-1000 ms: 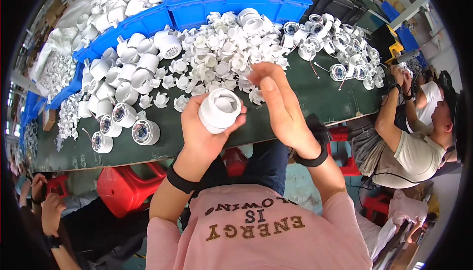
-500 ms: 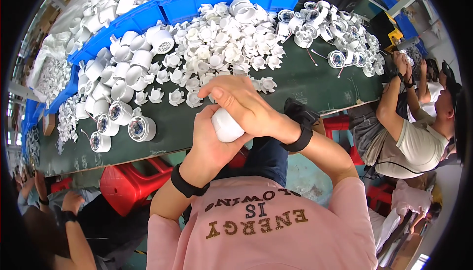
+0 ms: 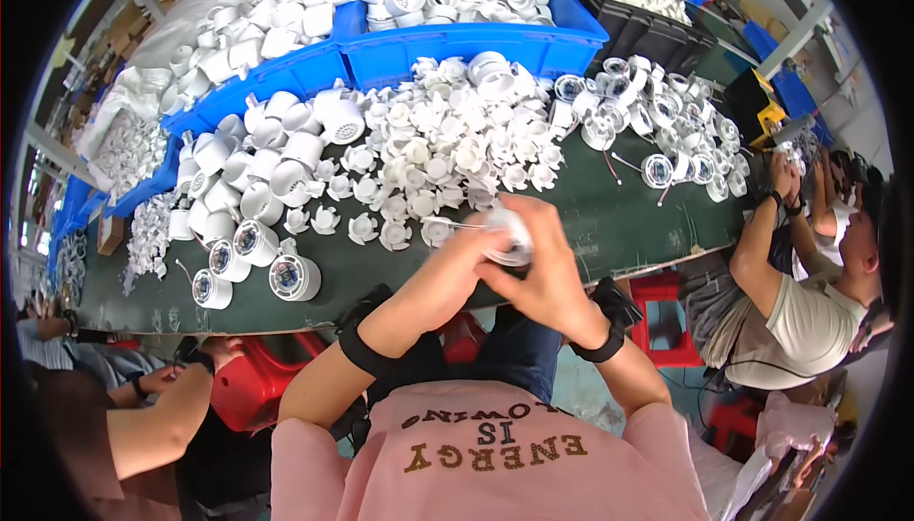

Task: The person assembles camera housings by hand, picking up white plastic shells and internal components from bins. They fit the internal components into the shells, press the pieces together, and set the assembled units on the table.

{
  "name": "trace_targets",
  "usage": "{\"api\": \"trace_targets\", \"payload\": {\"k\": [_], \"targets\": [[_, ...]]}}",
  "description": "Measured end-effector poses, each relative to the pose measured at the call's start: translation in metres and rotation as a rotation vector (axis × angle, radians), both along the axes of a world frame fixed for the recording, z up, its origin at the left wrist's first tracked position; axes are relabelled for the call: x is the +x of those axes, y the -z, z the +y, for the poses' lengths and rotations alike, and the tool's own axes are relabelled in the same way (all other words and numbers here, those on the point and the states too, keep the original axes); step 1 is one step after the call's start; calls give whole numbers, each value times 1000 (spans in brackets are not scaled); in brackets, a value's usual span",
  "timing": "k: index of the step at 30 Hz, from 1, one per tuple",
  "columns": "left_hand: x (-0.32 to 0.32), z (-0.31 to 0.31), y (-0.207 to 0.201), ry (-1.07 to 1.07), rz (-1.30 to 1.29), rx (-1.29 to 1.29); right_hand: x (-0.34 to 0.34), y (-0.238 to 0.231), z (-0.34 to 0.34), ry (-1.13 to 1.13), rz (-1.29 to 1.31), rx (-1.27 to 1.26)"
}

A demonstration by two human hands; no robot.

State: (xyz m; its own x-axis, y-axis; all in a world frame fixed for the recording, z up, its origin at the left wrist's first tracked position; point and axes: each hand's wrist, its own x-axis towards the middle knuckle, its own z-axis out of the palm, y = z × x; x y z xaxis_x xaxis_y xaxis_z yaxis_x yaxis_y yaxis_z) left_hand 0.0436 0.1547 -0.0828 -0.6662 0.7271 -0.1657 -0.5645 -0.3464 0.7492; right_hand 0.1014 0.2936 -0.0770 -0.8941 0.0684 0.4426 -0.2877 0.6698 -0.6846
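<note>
Impellers (image 3: 428,145) on table (image 3: 609,226), before bin (image 3: 405,55)

White round plastic pc (image 3: 517,240) looks smooth; motion blur, so gloss hard to tell. White finned plastic rotors (image 3: 443,131): smooth, satin-ish. White cylindrical plastic housings (image 3: 298,149): smooth, semi-matt, w/ slight sheen. Clear-fronted round plastic units (image 3: 657,170): glossy, v. reflective. Blue rectangular plastic bins (image 3: 476,51): smooth, semi-gloss. Dark green flat desk (image 3: 609,226): matt, scuffed & scratched. Red moulded plastic stool (image 3: 249,383): smooth, shiny. Pink short-sleeved shirt (image 3: 533,469): soft matt cloth, lettering rougher, approx. beaded. Black wristbands (image 3: 367,350): matt, prob. fabric. Brown cardboard box (image 3: 111,235): dull, papery.
</note>
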Motion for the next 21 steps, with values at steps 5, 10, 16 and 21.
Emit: {"api": "trace_targets", "payload": {"k": [5,10,16,21], "targets": [[-114,-14,24,-313,909,-749,19,19,31,52,-93,-434],[-263,-107,93,-489,1193,-2012,26,26,21,-160,-291,-891],[-244,-75,48,-501,1028,-1958,47,30,27,-319,-484,-1388],[-243,-79,34,-467,1021,-1831,50,33,30,-329,-432,-1417]]}}
